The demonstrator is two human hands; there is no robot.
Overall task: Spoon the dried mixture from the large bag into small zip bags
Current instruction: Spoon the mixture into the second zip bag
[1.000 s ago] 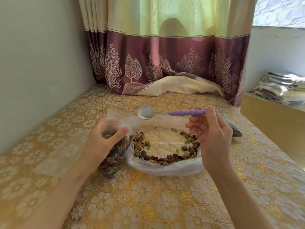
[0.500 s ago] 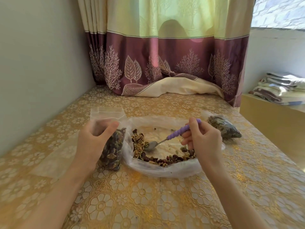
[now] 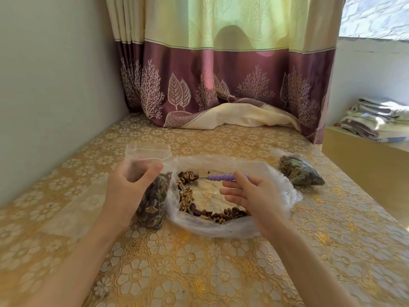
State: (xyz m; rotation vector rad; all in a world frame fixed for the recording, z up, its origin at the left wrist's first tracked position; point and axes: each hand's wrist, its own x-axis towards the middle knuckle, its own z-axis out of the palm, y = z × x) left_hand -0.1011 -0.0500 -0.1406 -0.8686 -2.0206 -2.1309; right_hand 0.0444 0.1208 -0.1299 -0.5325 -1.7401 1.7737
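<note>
A single head view, worn on the person, looks forward and down over the desk point(image 3: 199, 273); both forearms enter from the bottom edge, so the near desk sits close under the lens; the wide angle bends the left wall point(image 3: 55, 85); straight ahead hangs the curtain point(image 3: 221, 74); to the right, a low ledge with folded cloths point(image 3: 376, 118).

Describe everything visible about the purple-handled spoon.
The spoon has a ribbed purple handle that looks like plastic and a metal bowl heaped with dried mixture. It lies nearly level over the large bag, bowl pointing toward the small zip bag. The right hand holds the handle's end, its other fingers spread loosely.
</note>
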